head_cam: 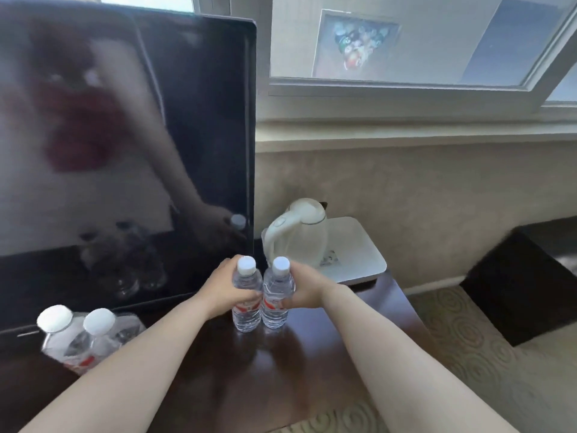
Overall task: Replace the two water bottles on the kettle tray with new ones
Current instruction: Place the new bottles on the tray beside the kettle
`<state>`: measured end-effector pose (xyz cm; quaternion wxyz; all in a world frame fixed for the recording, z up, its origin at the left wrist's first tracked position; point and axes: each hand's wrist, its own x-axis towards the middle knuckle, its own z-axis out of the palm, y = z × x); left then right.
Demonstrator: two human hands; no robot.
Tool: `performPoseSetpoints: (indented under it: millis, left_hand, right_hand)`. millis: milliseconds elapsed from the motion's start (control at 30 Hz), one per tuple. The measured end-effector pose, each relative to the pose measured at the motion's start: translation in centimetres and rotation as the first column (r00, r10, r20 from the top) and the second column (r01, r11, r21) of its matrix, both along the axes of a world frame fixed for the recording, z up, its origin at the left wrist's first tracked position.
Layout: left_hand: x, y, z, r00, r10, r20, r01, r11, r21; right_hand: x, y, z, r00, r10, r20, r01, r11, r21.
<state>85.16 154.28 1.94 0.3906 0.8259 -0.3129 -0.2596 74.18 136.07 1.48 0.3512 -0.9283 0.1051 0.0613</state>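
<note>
Two forearms reach over a dark desk [312, 364]. The left hand [223, 284] grips one bottle [246, 295], the right hand [304, 290] its twin [278, 293], side by side, apparently touching. Beyond them, a kettle [299, 232] on its tray [362, 257]; two spares [78, 339] left.

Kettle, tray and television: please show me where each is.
kettle [301, 235], head view, on its white body.
tray [363, 254], head view, on its bare right part.
television [199, 120], head view, on its dark screen.
</note>
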Motion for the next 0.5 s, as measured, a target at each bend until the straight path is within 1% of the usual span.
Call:
performPoseSetpoints:
  millis: [133,233,300,500]
  left_hand:
    - [-0.3,0.2,0.0,0.999,0.035,-0.002,-0.035,0.999,-0.004]
    - [-0.5,0.1,-0.2,0.997,0.068,0.029,-0.068,0.998,-0.009]
    - [-0.9,-0.2,-0.2,0.997,0.061,0.052,-0.061,0.998,0.003]
    - [-3.1,-2.1,0.3,0.985,0.017,0.174,-0.034,0.995,0.096]
  right_hand:
    - [0.3,-0.5,-0.2,0.998,0.068,0.014,-0.068,0.998,0.014]
    - [0.1,-0.9,-0.3,0.998,0.068,-0.004,-0.068,0.998,0.014]
    - [-0.2,-1.1,-0.1,0.998,0.064,-0.020,-0.065,0.998,-0.014]
    - [-2.2,-2.8,1.1,0.998,0.014,-0.068,-0.020,0.996,-0.081]
